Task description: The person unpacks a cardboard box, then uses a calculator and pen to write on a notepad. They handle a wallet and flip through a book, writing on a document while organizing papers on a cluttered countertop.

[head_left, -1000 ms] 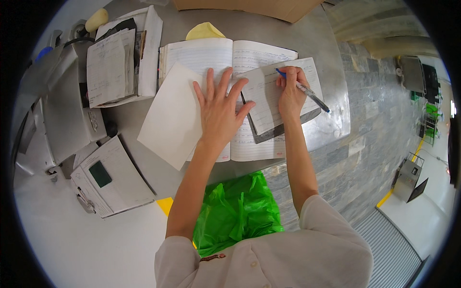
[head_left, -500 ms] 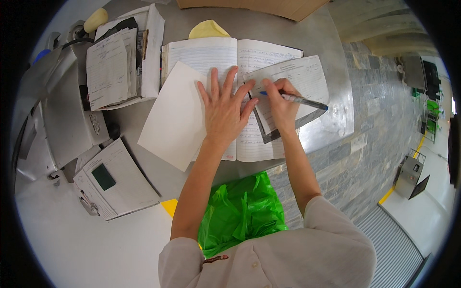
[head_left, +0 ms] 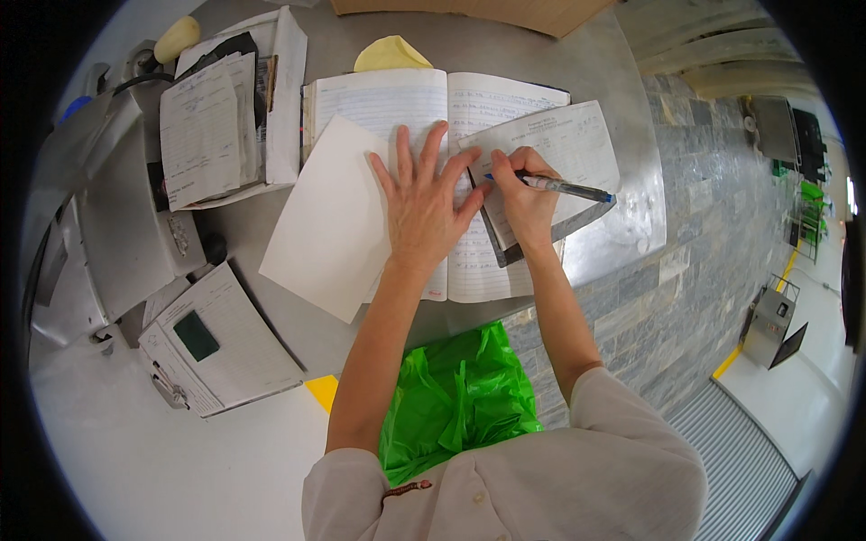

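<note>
My right hand (head_left: 528, 198) pinches a pen (head_left: 577, 189) with a clear barrel and dark blue end, its tip down at the left edge of a printed form pad (head_left: 568, 144). That pad lies tilted over the right page of an open lined notebook (head_left: 379, 95), which bears handwriting. My left hand (head_left: 422, 203) rests flat with fingers spread, across the notebook's middle and a blank white sheet (head_left: 320, 216). Its thumb and index finger reach toward the pad's left edge.
Stacked papers in a white box (head_left: 287, 99) stand at the left, beside metal equipment (head_left: 131, 225). A clipboard (head_left: 221, 343) with a dark green rectangle hangs lower left. A yellow paper (head_left: 392, 54) and cardboard box (head_left: 478, 11) lie beyond the notebook; a green plastic bag (head_left: 460, 388) is below the table edge.
The pen and my right hand have shifted very slightly left, and the pen's angle has changed a little. My left hand stays spread in nearly the same place.
</note>
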`<control>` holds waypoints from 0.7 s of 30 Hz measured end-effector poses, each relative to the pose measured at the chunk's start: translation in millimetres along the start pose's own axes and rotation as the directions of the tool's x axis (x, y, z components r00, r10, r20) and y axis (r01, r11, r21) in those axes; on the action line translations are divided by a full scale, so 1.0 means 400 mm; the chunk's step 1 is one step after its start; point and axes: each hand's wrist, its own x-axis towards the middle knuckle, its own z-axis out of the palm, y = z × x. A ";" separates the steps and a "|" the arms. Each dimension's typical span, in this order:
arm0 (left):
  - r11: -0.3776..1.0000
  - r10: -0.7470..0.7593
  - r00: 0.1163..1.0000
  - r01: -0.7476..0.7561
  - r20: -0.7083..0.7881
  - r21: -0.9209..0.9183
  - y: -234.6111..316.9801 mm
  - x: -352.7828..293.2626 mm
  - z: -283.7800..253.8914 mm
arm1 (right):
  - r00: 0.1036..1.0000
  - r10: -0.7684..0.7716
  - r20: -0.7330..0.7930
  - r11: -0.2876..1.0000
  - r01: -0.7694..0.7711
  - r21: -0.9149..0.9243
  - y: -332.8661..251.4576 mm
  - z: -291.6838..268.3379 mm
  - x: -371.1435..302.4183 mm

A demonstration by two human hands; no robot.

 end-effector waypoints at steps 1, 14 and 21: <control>1.000 -0.001 1.000 0.001 -0.004 0.000 0.000 0.000 0.000 | 1.000 -0.011 0.007 1.000 0.011 -0.009 0.001 0.000 0.000; 1.000 -0.019 1.000 0.019 -0.002 -0.023 0.001 0.001 0.001 | 1.000 -0.029 -0.005 0.995 0.028 -0.092 -0.006 0.007 -0.003; 0.998 -0.038 0.999 0.039 0.018 -0.043 0.001 -0.001 0.000 | 0.997 -0.077 -0.002 0.977 0.075 -0.197 0.005 0.009 -0.004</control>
